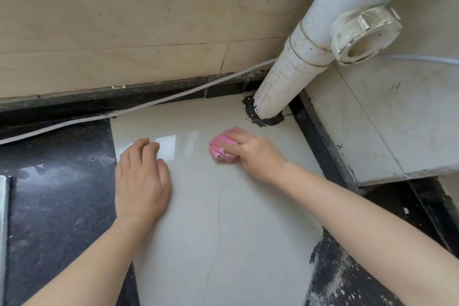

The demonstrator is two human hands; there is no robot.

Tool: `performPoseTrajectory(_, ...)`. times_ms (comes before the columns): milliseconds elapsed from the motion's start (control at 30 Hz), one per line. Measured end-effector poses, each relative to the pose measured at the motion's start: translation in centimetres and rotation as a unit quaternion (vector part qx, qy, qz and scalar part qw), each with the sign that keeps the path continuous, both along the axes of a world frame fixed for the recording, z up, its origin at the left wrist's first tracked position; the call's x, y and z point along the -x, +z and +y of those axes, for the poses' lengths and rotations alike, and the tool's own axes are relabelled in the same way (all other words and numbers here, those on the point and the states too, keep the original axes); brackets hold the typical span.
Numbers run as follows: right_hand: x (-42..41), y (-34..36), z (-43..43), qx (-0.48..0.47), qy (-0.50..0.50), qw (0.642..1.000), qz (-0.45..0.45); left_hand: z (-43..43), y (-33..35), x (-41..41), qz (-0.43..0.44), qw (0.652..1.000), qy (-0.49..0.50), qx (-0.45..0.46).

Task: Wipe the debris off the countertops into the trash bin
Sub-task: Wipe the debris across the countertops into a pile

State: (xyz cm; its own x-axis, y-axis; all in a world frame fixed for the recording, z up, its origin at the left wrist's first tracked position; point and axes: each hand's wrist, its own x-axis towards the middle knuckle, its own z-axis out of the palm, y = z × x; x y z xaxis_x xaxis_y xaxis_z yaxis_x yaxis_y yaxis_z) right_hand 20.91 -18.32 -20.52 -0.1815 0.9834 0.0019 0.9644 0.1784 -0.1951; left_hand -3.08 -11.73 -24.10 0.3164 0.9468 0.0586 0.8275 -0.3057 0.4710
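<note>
My right hand (250, 154) grips a bunched pink cloth (219, 148) and presses it on a glossy beige tile (198, 231) that lies on the dark countertop (59, 194). The cloth sits near the tile's far right corner, just in front of the pipe base. My left hand (141, 181) rests on the tile's left part with relaxed fingers, palm down, holding nothing. A thin crack line runs down the tile's middle. White dust and specks lie on the dark counter at the lower right (347, 278). No trash bin is in view.
A thick white drain pipe (305, 57) rises from a black-sealed hole at the tile's far corner, with a capped side branch (365, 35). A white cable (149, 104) runs along the back wall. Beige wall tiles stand behind and at right. A metal edge (3, 231) shows far left.
</note>
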Motion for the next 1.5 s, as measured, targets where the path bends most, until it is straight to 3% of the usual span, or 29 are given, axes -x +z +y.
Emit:
performPoseTrajectory(233, -3.9, 4.2, -11.4, 0.185, 0.074, 0.98, -0.023, -0.1, 0.2, 0.0, 0.001, 1.0, -0.003, 0.001)
performPoseTrajectory(367, -5.2, 5.2, -6.4, 0.046, -0.03, 0.998, -0.025, 0.0, 0.3, -0.1, 0.005, 1.0, -0.005, 0.0)
performPoseTrajectory(467, -4.7, 2.7, -0.1, -0.037, -0.097, 0.993, -0.054, 0.0, 0.2, -0.1, 0.008, 1.0, 0.001, 0.003)
performPoseTrajectory(567, -3.7, 0.2, 2.0, -0.025, -0.134, 0.989, -0.051, 0.0, 0.3, -0.2, 0.007, 1.0, 0.005, 0.0)
performPoseTrajectory(700, -4.6, -0.2, -4.0, -0.002, -0.121, 0.993, -0.012, -0.1, 0.2, -0.2, 0.006, 1.0, 0.002, -0.004)
performPoseTrajectory(867, -7.9, 4.1, -9.5, 0.191, -0.1, 0.976, -0.041, -0.2, 0.4, -0.3, 0.011, 1.0, -0.001, -0.008)
performPoseTrajectory(1000, -11.2, 4.2, -5.1, -0.021, -0.145, 0.989, -0.019, -0.1, 0.5, -0.3, 0.014, 1.0, 0.001, 0.004)
performPoseTrajectory(1067, -11.9, 3.3, -2.4, -0.06, -0.153, 0.986, -0.031, -0.1, 0.4, -0.2, 0.017, 1.0, 0.0, 0.0)
performPoseTrajectory(1233, -12.2, -0.3, 0.4, 0.009, -0.258, 0.966, -0.029, 0.0, 0.4, -0.4, 0.026, 1.0, 0.003, -0.003)
performPoseTrajectory(1367, -11.8, 0.0, -1.2, 0.034, -0.264, 0.964, -0.008, 0.0, 0.4, -0.3, 0.023, 1.0, 0.002, -0.001)
performPoseTrajectory(1500, -10.9, 1.4, -6.1, 0.127, -0.277, 0.953, 0.0, -0.1, 0.6, -0.4, 0.02, 1.0, 0.0, -0.002)
